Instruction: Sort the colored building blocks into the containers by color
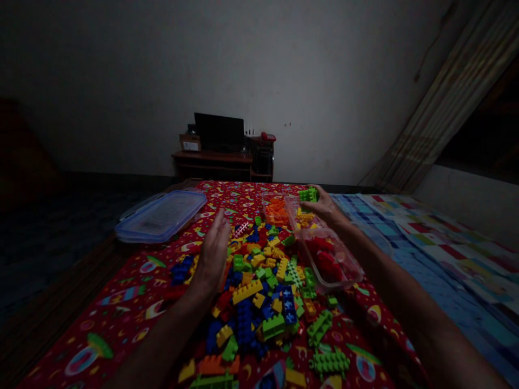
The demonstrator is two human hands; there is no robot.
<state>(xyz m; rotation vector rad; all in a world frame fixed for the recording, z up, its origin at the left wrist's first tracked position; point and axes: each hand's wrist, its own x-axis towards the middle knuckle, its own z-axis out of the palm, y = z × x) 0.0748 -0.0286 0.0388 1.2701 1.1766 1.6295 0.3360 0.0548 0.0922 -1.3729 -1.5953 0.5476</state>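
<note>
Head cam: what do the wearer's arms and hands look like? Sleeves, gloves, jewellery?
Both bare. The left hand and right hand wear no gloves; the left forearm and right forearm show no sleeve up to the frame edge. No watch, bracelet or ring is visible, though the light is dim, so small items could go unseen.

Green studded brick (307,194), aloft

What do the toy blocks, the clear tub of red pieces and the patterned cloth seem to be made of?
Toy blocks: moulded plastic, likely; solid bright colours, studded tops. Clear tub: thin transparent plastic; the red pieces show through its wall. Patterned cloth: probably printed fabric or vinyl; the dim light leaves it open.
</note>
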